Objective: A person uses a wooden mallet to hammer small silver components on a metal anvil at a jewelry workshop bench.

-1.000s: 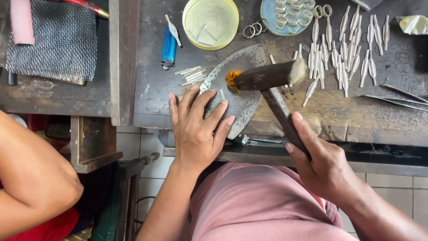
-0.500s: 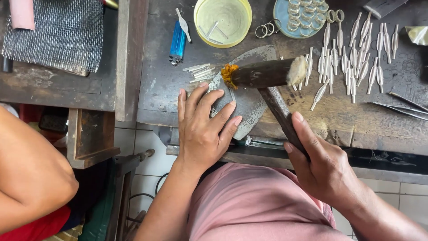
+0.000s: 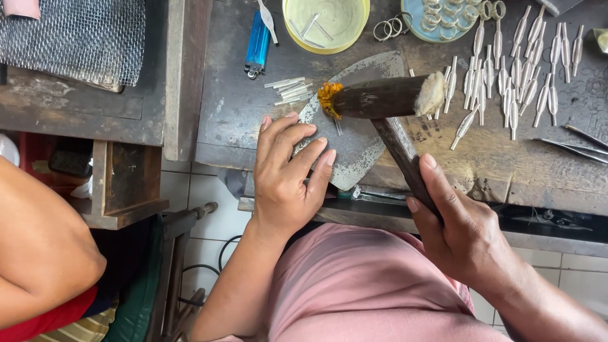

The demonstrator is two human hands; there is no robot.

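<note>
Over the worn grey metal plate [image 3: 354, 152] sits the dark wooden mallet [image 3: 380, 97], its barrel-shaped head lying crosswise, long axis running left to right. One end, frayed and orange, points left; the pale, fibrous end points right toward the rows of small silver leaf-shaped pieces [image 3: 513, 82]. Its dark handle slants down and to the right, off the edge of the scarred wooden surface [image 3: 481, 158], straight into the right hand [image 3: 459, 228]. That grip is wrapped tight around the handle's lower end, thumb lying along the shaft.

Left hand [image 3: 288, 174] now: fingers spread and pressed flat on the plate's left part, fingertips just below and beside the orange end. Whether a small piece is pinned under them, I cannot tell; a thin sliver shows just below the mallet head.

Above the plate, a little heap of thin silver rods [image 3: 288, 90] lies near a blue lighter [image 3: 257, 44]. Further up, a pale yellow round dish [image 3: 326, 22] and a light blue dish of silver rings [image 3: 443, 16]. Far left, another person's bare arm [image 3: 41, 253], well apart.
</note>
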